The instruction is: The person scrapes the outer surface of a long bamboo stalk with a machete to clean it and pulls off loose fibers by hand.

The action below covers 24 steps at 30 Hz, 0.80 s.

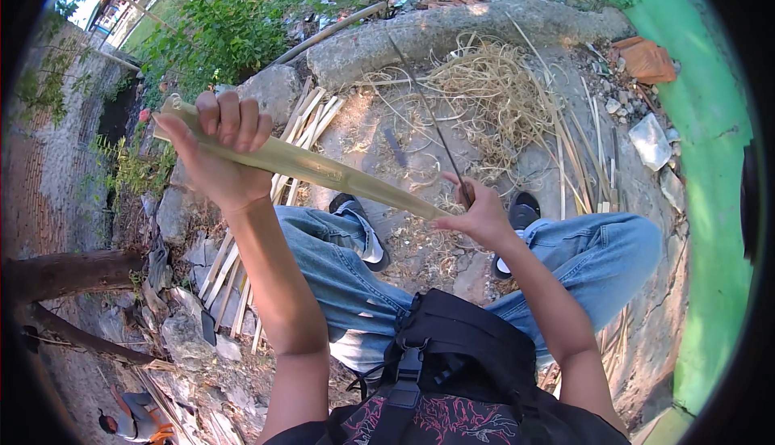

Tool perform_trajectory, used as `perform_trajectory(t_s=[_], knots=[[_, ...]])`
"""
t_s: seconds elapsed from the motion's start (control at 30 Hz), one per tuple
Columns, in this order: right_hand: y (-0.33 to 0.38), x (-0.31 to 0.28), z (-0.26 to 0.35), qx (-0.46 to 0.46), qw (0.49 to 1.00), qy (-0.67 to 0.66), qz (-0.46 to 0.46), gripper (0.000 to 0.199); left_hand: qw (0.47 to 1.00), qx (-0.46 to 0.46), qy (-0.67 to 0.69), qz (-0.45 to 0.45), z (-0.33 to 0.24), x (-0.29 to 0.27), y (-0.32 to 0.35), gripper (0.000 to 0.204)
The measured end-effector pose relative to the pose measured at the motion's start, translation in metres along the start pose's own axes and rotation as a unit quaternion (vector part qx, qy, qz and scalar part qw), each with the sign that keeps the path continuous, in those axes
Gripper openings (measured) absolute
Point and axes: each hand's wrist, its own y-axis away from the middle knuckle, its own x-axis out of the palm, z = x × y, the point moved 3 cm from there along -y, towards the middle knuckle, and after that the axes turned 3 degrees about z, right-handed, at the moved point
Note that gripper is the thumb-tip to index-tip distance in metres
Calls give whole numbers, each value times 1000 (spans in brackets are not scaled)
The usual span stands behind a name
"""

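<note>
A long pale-green split of bamboo [323, 172] slants across in front of me, its higher end to the left. My left hand [222, 142] is closed around it near that end, fingers curled over the top. In my right hand [478, 217] is a long, thin, dark-bladed knife [428, 106], pointing up and away from me; its handle is mostly hidden by my fingers. My right thumb lies at the lower right end of the bamboo.
A tangled heap of bamboo shavings [496, 90] lies ahead on the ground. Bundles of cut strips [311, 126] lie to the left, more strips [593, 162] to the right. A concrete kerb [387, 45] runs beyond, a green wall [710, 203] rises at right. Someone [137, 419] is at lower left.
</note>
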Motion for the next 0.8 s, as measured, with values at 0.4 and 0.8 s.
perform_trajectory(t_s=[0.4, 0.8], knots=[[-28, 41, 4, -67, 993, 79, -55, 49, 1000, -11, -25, -7, 38, 28, -19, 57], [-54, -42, 35, -146, 932, -195, -267, 27, 773, -235, -586, 56, 82, 15, 28, 39]])
